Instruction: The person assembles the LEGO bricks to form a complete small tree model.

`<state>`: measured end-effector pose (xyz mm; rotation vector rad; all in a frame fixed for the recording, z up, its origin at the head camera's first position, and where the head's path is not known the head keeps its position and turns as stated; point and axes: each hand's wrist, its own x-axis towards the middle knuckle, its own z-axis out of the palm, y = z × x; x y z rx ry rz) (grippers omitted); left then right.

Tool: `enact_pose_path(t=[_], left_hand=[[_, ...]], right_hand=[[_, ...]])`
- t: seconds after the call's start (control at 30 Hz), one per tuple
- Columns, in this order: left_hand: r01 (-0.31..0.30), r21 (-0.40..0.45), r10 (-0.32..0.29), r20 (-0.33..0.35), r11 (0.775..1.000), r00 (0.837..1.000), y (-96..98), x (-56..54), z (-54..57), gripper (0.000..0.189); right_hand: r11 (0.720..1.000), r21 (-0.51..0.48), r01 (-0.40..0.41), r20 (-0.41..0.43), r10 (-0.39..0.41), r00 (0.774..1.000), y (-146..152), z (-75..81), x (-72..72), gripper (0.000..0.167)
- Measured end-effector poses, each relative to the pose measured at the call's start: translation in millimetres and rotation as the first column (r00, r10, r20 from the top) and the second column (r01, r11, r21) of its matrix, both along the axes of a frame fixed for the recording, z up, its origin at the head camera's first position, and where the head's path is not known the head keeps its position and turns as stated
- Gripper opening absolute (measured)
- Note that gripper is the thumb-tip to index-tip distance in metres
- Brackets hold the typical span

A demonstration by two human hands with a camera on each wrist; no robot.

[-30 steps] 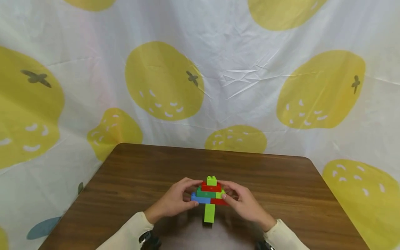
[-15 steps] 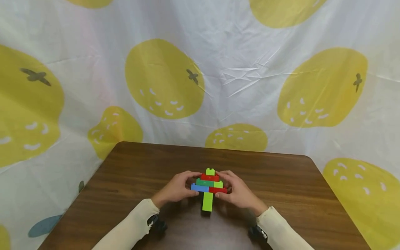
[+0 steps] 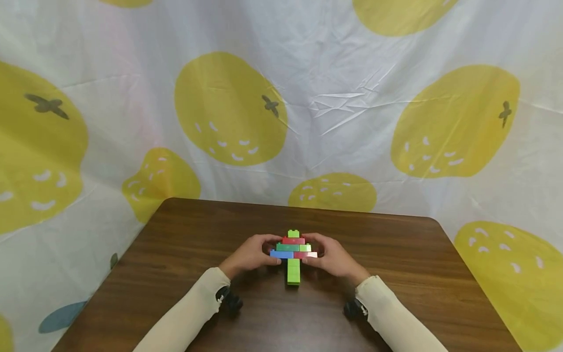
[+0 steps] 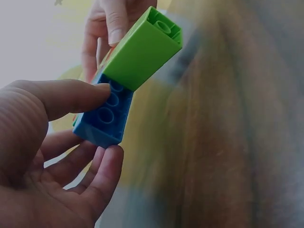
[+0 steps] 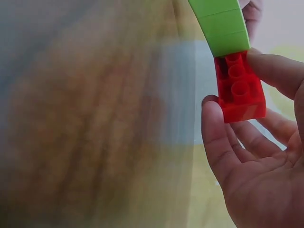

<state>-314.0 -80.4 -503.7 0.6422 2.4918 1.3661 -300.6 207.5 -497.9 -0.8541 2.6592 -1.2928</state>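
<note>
A tree-shaped build of toy building bricks, with a trunk of stacked lime bricks (image 3: 293, 272), is held between both hands. Its widest row joins a blue brick (image 3: 281, 254) and a red brick (image 3: 305, 254); above come a green brick (image 3: 288, 248), another red brick (image 3: 293, 241) and a lime top brick (image 3: 293, 233). My left hand (image 3: 250, 254) grips the blue end, thumb on the hollow underside (image 4: 105, 114), fingers around the other side. At the opposite end, my right hand (image 3: 334, 256) grips the red brick's end, its thumb by the hollow underside (image 5: 240, 88).
A dark wooden table (image 3: 211, 220) lies under the hands. Behind it hangs a white cloth (image 3: 334, 146) printed with large yellow fruit. Dark devices are strapped to the left wrist (image 3: 229, 299) and right wrist (image 3: 355, 309).
Both hands have carried the brick tree farther from me over the table. The right thumb has slid from the front of the bricks to the lower edge of the red one.
</note>
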Motion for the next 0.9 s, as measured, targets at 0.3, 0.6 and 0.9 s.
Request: enact_pose_path(t=[0.3,0.6,0.9], left_hand=[[-0.016,-0.063,0.018,0.035,0.998,0.999,3.3,-14.1,-4.6,0.065],[-0.033,-0.068,0.039,0.095,0.997,0.995,4.6,-25.9,-5.9,0.064],[-0.035,-0.067,0.043,0.117,0.997,0.992,8.0,-27.2,-4.7,0.062]], right_hand=[[0.998,0.055,0.009,0.099,-0.014,0.995,0,-4.2,-13.1,0.068],[0.991,0.12,0.054,0.119,-0.068,0.991,-3,-0.6,-22.1,0.065],[0.983,0.174,0.063,0.108,-0.083,0.991,-7,-1.5,-24.0,0.061]])
